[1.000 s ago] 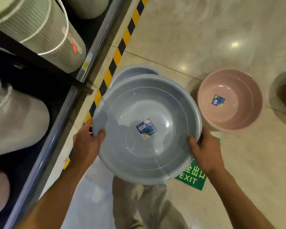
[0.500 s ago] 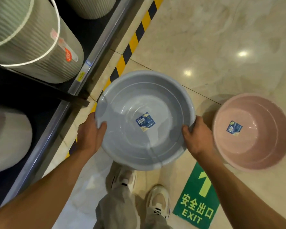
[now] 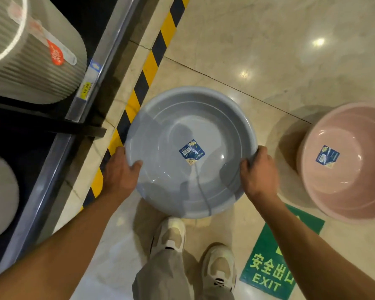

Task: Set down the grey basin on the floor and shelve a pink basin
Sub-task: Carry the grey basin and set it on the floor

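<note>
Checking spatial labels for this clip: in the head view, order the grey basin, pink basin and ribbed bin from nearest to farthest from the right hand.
1. Grey basin: the right hand grips its rim.
2. Pink basin: on the floor, just right of that hand.
3. Ribbed bin: on the shelf, far left.

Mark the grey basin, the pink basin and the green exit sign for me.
grey basin (image 3: 171, 148): head view, on its bare inner floor left of the label.
pink basin (image 3: 342, 187): head view, on its inner wall below the label.
green exit sign (image 3: 268, 276): head view, on the lettered panel.
</note>
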Action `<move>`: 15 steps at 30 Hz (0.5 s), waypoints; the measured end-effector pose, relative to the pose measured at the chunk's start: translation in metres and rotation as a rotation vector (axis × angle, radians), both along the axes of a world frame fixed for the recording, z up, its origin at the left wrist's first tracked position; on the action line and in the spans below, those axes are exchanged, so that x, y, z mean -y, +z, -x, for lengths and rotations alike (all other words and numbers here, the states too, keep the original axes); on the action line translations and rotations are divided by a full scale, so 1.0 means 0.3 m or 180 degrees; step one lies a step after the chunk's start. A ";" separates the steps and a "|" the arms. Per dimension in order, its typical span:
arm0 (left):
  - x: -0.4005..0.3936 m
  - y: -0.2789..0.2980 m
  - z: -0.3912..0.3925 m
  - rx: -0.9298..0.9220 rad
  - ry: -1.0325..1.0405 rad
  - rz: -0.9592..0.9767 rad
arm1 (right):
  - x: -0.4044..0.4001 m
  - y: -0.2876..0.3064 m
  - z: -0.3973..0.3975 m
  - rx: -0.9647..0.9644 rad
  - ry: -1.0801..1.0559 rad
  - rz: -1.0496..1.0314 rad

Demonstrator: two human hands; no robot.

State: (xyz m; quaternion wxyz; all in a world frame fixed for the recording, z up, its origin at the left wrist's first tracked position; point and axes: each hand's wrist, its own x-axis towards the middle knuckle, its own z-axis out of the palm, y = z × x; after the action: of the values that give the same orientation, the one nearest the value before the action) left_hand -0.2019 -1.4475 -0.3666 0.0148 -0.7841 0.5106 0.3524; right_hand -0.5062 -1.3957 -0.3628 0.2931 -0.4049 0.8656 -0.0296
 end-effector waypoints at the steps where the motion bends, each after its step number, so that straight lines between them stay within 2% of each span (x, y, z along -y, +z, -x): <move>1: -0.001 -0.007 0.003 0.0009 0.0037 -0.0007 | 0.003 -0.004 -0.007 -0.0058 -0.0049 -0.0012; 8: 0.009 0.009 0.001 0.0022 -0.0066 -0.0025 | -0.001 0.007 0.010 -0.0018 -0.0255 -0.0253; 12: 0.025 0.100 0.031 0.0459 -0.0237 0.0243 | 0.002 0.069 0.025 0.0159 -0.0343 -0.0251; 15: 0.038 0.191 0.097 0.0367 -0.0523 0.0393 | -0.004 0.157 0.058 0.0332 -0.0348 -0.0190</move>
State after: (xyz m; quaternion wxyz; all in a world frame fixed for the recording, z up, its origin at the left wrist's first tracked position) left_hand -0.2310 -1.4589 -0.3093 0.0246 -0.7580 0.5922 0.2722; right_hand -0.5235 -1.3944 -0.3158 0.3477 -0.3461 0.8705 -0.0407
